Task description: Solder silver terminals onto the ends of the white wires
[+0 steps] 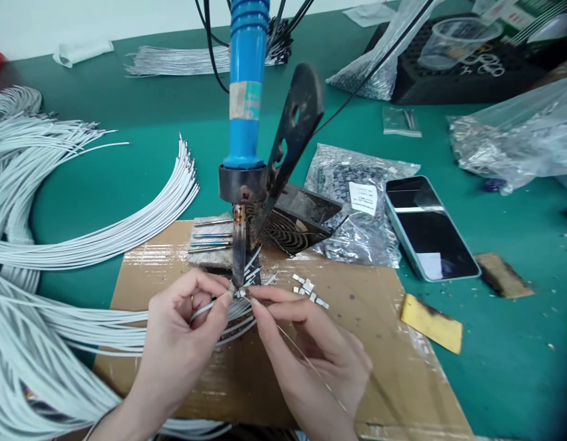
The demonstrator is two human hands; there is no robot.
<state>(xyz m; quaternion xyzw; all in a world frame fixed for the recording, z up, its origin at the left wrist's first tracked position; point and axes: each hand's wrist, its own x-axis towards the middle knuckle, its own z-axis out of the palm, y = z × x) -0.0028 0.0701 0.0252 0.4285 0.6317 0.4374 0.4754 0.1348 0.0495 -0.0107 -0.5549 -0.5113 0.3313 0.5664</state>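
Left hand [185, 331] pinches a white cable [202, 310] beside a small connector [240, 294] under the tip of the soldering iron [247, 122], and the right hand [313, 343] grips a thin wire [329, 388] close by; that joint looks midway, loose white pieces [308, 285] on the cardboard [379, 312] seem unused, and how many cables are finished I cannot tell. Farther right, a labelled clear bag [379, 236] holds small dark parts, a clear cup [458, 43] something brownish, and a crumpled bag [504, 131] silvery contents.
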